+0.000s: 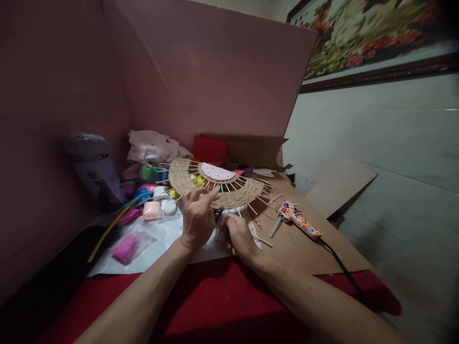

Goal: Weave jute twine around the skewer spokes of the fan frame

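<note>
A round craft piece (186, 179), jute twine woven over thin wooden sticks with a pink dotted disc at its middle, is held tilted above the table. My left hand (197, 217) grips its near rim, fingers and thumb pinched on the woven band. My right hand (238, 236) is closed just below the rim on the sticks and something thin that I cannot make out. A few loose sticks (261, 239) lie beside it.
A floral-patterned glue gun (299, 220) with a black cord lies on brown cardboard (322, 253) to the right. Bags of coloured clay (129, 246), foam pieces and a purple cylinder (95, 167) crowd the left. Pink boards wall off the back and left.
</note>
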The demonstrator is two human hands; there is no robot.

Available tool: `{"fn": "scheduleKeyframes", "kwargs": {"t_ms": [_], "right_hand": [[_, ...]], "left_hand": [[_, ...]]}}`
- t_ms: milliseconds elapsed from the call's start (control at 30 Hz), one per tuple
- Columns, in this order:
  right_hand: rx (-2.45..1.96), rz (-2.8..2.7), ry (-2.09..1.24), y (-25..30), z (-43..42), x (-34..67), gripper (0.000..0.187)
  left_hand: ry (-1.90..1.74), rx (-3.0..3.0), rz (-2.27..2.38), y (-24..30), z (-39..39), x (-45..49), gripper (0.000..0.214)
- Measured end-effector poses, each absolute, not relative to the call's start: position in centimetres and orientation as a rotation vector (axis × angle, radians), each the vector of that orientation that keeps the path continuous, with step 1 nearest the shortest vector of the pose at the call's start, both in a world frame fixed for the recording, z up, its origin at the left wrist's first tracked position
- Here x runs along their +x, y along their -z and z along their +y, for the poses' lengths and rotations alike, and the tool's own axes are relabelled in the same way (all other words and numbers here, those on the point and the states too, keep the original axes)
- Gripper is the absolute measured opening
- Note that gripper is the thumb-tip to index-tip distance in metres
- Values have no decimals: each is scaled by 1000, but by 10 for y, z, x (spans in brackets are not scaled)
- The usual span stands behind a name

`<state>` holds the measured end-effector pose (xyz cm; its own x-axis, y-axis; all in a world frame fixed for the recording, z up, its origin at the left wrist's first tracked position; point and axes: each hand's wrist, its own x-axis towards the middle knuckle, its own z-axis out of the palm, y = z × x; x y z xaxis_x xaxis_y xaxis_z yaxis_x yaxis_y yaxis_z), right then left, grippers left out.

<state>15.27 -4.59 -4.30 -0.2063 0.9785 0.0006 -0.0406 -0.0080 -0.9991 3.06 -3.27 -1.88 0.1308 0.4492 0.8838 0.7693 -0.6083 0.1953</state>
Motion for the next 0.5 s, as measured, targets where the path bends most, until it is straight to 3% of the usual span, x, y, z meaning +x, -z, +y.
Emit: {"fn": "scheduleKeyframes", "kwargs": {"t_ms": [300,500], "right_hand": [[-1030,-1359,-1341,48,-44,152,24],[-1043,-1358,-1355,46,-45,153,19]], "left_hand": [[1319,-2152,-1190,21,-30,35,56],[1352,-2072,-1244,18,-31,31,52]]}}
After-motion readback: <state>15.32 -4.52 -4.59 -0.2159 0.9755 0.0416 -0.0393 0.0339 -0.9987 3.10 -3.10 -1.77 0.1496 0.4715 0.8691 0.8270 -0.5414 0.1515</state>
